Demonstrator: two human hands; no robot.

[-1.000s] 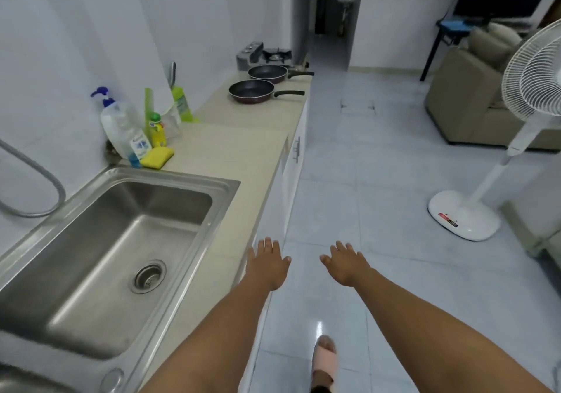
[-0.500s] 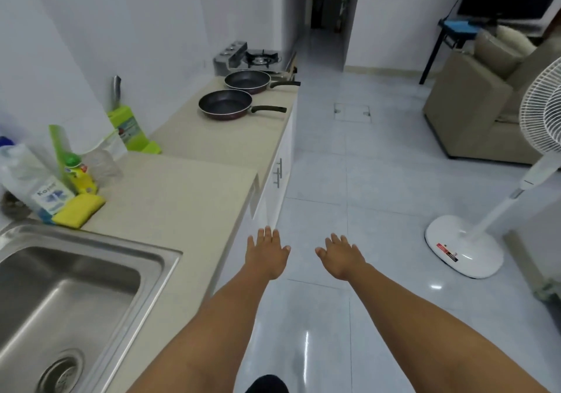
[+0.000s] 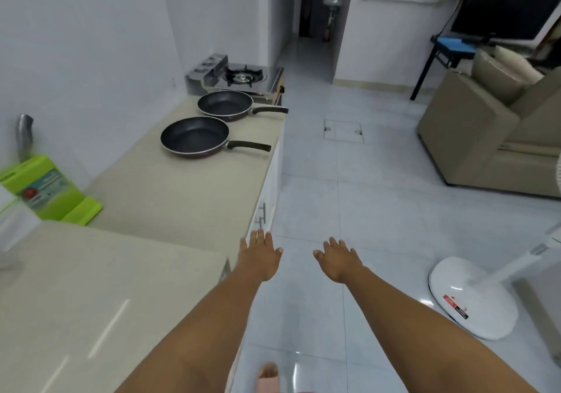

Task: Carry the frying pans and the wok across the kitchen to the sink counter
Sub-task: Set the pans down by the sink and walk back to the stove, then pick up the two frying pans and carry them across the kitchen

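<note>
Counter (image 3: 170, 198), beige, runs along the left wall from the near-left corner to its far end, where a gas stove (image 3: 243, 77) stands. Both task items visible lie on the far section of this surface. Near frying pan (image 3: 194, 136) sits upright near the front edge, dark interior facing up; its long axis runs left to right, with the black handle pointing right toward the front edge. Far frying pan (image 3: 225, 105) sits just beside it, closer to the stove, with the same orientation; its handle tip overhangs the front edge. No wok can be made out.

Green cutting board (image 3: 45, 191) leans against the wall at the left; its left part is cut off by the frame.

Left hand (image 3: 260, 254) and right hand (image 3: 337, 259) are extended forward, apart, fingers spread, palms down, holding nothing. Both hover over the floor beside the front edge, well short of the pans.
</note>
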